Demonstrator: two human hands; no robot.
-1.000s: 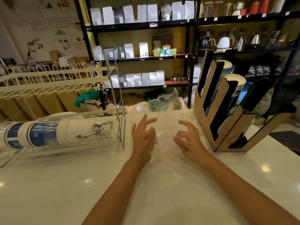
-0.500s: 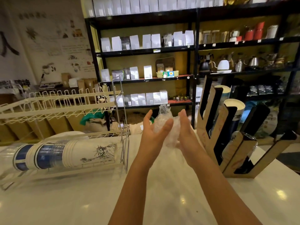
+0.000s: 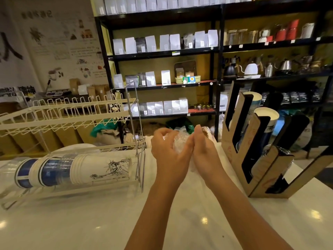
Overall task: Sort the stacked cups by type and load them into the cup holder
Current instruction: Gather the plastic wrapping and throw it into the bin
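My left hand (image 3: 168, 150) and my right hand (image 3: 204, 152) press together on a crumpled clear plastic wrapper (image 3: 180, 143), held above the white counter. A mixed stack of cups (image 3: 72, 171) lies on its side in the lower tier of the white wire rack (image 3: 68, 116) at left: white paper cups with a statue drawing, blue-banded cups and clear plastic ones. The cardboard cup holder (image 3: 259, 141) stands at right. White cup stacks (image 3: 266, 114) sit in two of its slots and a clear-lidded stack (image 3: 281, 152) in a lower slot.
The white counter (image 3: 180, 222) stretches in front of me. Black shelves (image 3: 162, 53) behind hold white pouches, kettles and jars. Brown paper bags and a green bag (image 3: 102, 127) sit on the floor behind the rack.
My hands went from spread over the flat wrapper on the counter to lifted and closed together, crumpling the wrapper into a ball. My view has tilted up.
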